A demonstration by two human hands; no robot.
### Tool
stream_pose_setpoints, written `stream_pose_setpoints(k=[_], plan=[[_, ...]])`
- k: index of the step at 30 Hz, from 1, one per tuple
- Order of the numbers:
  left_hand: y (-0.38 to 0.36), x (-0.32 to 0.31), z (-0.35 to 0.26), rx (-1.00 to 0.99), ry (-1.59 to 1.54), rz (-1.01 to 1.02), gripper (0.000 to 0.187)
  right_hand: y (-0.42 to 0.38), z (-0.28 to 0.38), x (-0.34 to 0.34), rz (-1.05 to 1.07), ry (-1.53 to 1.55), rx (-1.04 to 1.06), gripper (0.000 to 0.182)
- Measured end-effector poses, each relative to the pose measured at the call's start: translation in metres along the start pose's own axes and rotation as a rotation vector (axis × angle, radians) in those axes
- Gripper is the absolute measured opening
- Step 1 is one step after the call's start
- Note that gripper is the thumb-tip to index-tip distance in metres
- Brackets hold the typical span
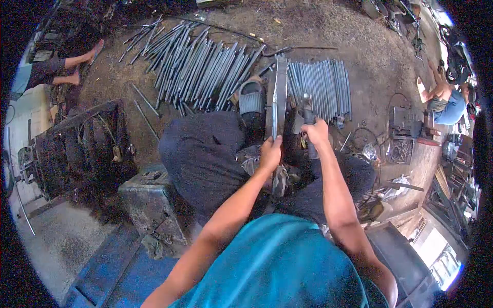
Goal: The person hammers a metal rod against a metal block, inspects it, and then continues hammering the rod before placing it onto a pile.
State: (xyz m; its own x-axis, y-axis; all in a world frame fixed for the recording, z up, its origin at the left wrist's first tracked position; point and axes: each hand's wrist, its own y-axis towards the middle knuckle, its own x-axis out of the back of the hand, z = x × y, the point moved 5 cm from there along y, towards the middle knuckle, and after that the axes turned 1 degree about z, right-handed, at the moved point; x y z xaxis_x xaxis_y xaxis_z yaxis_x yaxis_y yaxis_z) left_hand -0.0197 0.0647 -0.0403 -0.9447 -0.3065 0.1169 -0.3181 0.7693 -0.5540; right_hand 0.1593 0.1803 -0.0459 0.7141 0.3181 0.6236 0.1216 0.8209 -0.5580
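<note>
My left hand (270,154) is closed around the near end of a metal rod (275,115). The rod lies lengthwise along a long narrow steel bar (281,82) that stretches away from me between my knees. In my right hand (316,132) is a hammer (307,105), gripped by its handle with the head pointing away from me. The hammer head is just right of the bar, apart from the rod. A grey ribbed motor-like housing (251,100) sits left of the bar.
Many rods (200,69) lie in a loose pile at the far left, and a neater row of rods (321,87) lies right of the bar. A worn metal box (154,205) stands by my left leg. Other people sit at the left (46,72) and right (449,105).
</note>
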Motion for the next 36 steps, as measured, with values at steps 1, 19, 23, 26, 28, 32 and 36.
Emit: stream_pose_setpoints(k=[1,19,23,26,28,32,36], plan=[[-0.004,0.000,0.004,0.010,0.003,0.003,0.036,-0.004,-0.005,0.000,0.065,0.088,0.004,0.042],[-0.007,-0.018,0.019,0.233,-0.197,0.292,0.046,-0.024,0.082,0.008,0.069,-0.092,0.237,0.035],[0.000,-0.020,0.030,0.204,-0.072,0.204,0.047,-0.031,0.113,0.036,0.086,-0.088,0.351,0.038],[-0.003,-0.018,0.013,0.100,0.105,0.096,0.045,-0.045,0.160,0.084,-0.018,0.080,0.560,0.037],[-0.010,-0.014,-0.002,0.053,0.187,0.034,0.045,-0.083,0.210,0.121,0.006,0.501,0.757,0.027],[-0.014,-0.012,-0.017,0.035,0.299,0.004,0.042,-0.080,0.214,0.133,0.043,0.584,0.802,0.023],[-0.009,-0.017,-0.005,0.039,0.307,-0.004,0.041,-0.019,0.103,0.054,-0.096,0.198,0.731,0.041]])
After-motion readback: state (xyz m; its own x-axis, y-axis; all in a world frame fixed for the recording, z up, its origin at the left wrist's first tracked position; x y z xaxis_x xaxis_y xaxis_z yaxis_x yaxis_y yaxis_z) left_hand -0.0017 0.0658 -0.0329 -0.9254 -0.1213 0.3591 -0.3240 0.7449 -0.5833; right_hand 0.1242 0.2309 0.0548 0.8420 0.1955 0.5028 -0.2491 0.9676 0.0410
